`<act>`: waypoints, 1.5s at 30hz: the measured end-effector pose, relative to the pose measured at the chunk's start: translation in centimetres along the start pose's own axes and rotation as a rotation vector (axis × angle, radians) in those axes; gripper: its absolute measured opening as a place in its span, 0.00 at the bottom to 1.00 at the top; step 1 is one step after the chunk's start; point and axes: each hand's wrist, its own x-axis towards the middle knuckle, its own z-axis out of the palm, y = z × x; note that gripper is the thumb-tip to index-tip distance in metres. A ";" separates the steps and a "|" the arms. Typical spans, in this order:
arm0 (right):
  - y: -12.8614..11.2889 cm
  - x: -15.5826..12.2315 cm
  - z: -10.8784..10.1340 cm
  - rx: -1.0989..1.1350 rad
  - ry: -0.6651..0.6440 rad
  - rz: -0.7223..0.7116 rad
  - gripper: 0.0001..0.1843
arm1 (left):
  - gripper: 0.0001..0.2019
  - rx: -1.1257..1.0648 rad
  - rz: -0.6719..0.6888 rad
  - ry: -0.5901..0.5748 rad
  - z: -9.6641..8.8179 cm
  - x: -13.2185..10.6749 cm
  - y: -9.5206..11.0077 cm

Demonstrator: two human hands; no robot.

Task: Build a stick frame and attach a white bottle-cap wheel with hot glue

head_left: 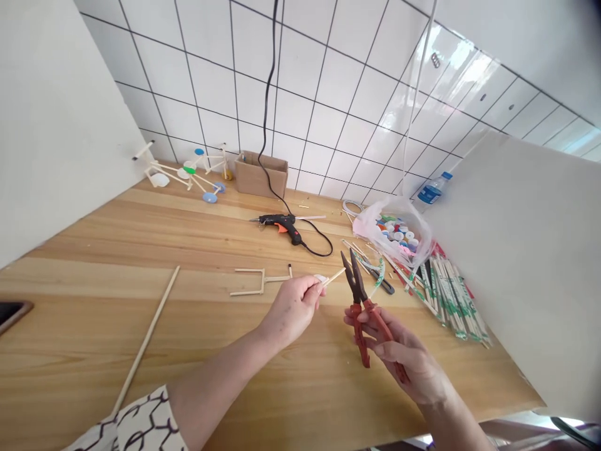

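Note:
My left hand (292, 311) is closed in a pinch on a thin pale wooden stick (335, 276), whose free end points right. Something small and white (320, 277) shows behind those fingertips; its kind is unclear. My right hand (409, 358) is wrapped round the red handles of long-nose pliers (360, 299). Their dark jaws stand slightly apart, close to the stick's end, and nothing shows between them. On the table just beyond my left hand lies a forked frame of glued sticks (261, 282). A long wooden stick (149, 335) rests near my left forearm.
A black glue gun (282, 224) lies mid-table, its cable running up the tiled wall. Behind it stands a cardboard box (261, 175), left of which are stick models with cap wheels (210, 197). At right are a bag of bottle caps (370, 222), wrapped sticks (453, 294) and a cutter knife (385, 285).

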 end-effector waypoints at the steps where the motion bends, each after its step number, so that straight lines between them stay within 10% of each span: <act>1: 0.0 -0.1 0.1 -0.028 0.000 0.006 0.19 | 0.13 -0.002 0.000 -0.003 0.0 0.0 0.0; 45: 0.0 -0.3 1.2 -0.475 -0.019 0.032 0.21 | 0.13 0.166 0.028 -0.099 0.5 -0.1 -1.1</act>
